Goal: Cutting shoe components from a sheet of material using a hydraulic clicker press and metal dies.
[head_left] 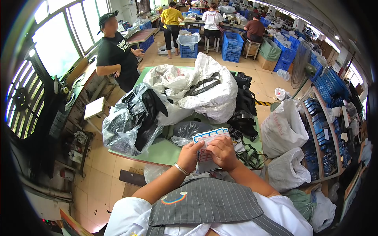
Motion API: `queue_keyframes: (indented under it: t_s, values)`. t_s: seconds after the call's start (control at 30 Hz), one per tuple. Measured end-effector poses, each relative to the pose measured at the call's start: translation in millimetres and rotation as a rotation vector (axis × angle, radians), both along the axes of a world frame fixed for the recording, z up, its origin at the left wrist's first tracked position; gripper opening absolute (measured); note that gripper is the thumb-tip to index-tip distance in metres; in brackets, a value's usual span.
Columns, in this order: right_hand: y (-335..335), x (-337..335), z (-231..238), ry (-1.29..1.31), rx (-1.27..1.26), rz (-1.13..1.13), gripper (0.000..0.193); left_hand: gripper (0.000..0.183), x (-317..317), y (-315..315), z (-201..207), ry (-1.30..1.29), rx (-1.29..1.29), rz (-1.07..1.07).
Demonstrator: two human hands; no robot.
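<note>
Both my hands hold a small stack of sticker label sheets [211, 134], white with blue and red outlined boxes, in front of my chest. My left hand [188, 157] is closed on the left edge, with a bangle on that wrist. Fingers of my right hand [223, 152] bend over the right side of the sheets. Just beyond lies a clear plastic bag [189, 131] with dark contents on the green tabletop [167, 156]. Black straps [249, 155] lie tangled to the right of my right hand.
Large white sacks [214, 92] and a clear bag of black material [136, 118] cover much of the table. White sacks [285, 128] and a rack of blue items [315, 133] stand at right. A person in black [118, 55] stands at the far left; blue crates [232, 46] stand behind.
</note>
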State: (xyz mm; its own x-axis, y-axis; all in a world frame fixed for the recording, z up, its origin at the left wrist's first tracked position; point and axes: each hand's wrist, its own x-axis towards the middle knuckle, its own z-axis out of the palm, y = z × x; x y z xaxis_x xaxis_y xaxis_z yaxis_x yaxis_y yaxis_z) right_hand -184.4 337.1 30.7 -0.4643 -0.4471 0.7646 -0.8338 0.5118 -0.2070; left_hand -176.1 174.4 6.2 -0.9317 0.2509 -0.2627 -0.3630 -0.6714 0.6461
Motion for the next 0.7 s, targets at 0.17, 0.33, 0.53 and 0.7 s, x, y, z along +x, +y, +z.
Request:
queue_keyframes:
  t_s: [0.17, 0.33, 0.53, 0.7]
  values:
    - [-0.2, -0.6, 0.9, -0.034, -0.054, -0.062, 0.018, 0.021, 0.7, 3.9, 2.7, 0.014, -0.026, 0.033]
    - [4.7, -2.9, -0.9, 0.011, -0.028, 0.012, 0.019, 0.023, 2.0, 6.0, 4.8, -0.058, 0.102, 0.023]
    - [-2.2, -2.7, -7.7, -0.065, -0.093, -0.059, 0.018, 0.021, 2.2, 3.1, 1.4, -0.046, 0.089, 0.046]
    - [0.2, -3.8, -8.1, -0.04, -0.05, -0.04, 0.02, 0.025, 7.0, 2.9, 7.2, -0.024, 0.056, 0.028]
